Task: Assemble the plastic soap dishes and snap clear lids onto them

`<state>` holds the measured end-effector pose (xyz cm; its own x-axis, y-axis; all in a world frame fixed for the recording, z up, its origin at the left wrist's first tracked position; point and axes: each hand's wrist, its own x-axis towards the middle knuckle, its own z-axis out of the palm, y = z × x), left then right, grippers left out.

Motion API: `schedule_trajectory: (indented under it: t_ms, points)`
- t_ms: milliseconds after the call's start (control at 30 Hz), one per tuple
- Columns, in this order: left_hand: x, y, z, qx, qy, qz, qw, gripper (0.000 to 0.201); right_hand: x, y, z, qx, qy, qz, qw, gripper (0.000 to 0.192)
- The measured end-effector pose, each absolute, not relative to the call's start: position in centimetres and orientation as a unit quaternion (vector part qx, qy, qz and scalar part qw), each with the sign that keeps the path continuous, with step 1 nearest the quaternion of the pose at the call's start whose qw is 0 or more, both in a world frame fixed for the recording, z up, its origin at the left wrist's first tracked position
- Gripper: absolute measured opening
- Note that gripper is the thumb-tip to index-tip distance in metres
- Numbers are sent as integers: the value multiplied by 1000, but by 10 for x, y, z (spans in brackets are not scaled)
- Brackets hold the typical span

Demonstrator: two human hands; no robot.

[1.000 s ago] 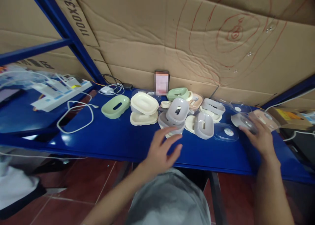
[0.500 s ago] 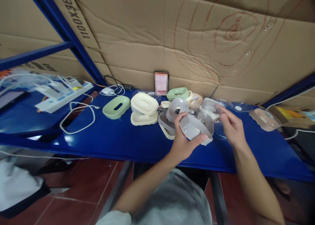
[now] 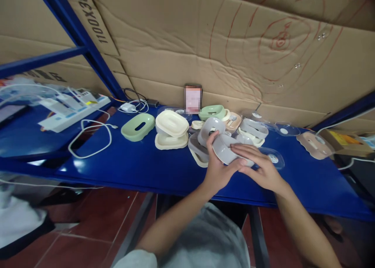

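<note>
Above the blue table, my left hand holds a grey plastic box, tilted, with the fingers round its left side and the thumb at its near edge. My right hand grips the same box from the right, fingers laid over its top and partly hiding it. Just behind it is another grey box piece with an oval slot. Under that one, a grey part rests in a cream tray. To the right stands a grey frame-like piece on a cream part, near a clear lid.
Left of my hands lie stacked cream trays and a green slotted box. A second green box and a phone are at the back. A power strip and white cable occupy the left; a pinkish-beige tray lies right.
My right hand has moved left and down from the pieces at the right onto the grey box. The left hand keeps its hold, with the box turned slightly.
</note>
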<state>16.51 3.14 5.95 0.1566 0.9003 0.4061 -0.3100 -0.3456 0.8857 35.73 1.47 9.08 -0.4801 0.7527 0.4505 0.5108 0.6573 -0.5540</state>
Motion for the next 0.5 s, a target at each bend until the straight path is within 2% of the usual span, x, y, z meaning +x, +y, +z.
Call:
schedule_trajectory:
  t_ms: [100,167,200,267,367,433,500]
  points:
    - [165,29,62,564,251,599,511,98,369,17,84,-425,-780,185,421,39]
    - [166,27,62,559,256,609,501,94,387,35,81,-489,-739,136,443,41]
    - [167,27,62,559,260,614,494,91,396,46,79,-520,-733,90,428,42]
    - [169,26,61,564,268,614,483,89,412,70,78,-564,-750,-1,346,42]
    - [170,27,58,575,285,608,468,90,422,90,76,-603,-758,-56,242,47]
    - [172,28,56,570,296,617,454,90,417,83,77,-600,-758,-42,250,56]
    - [174,30,55,560,296,629,451,90,403,60,80,-534,-797,10,282,63]
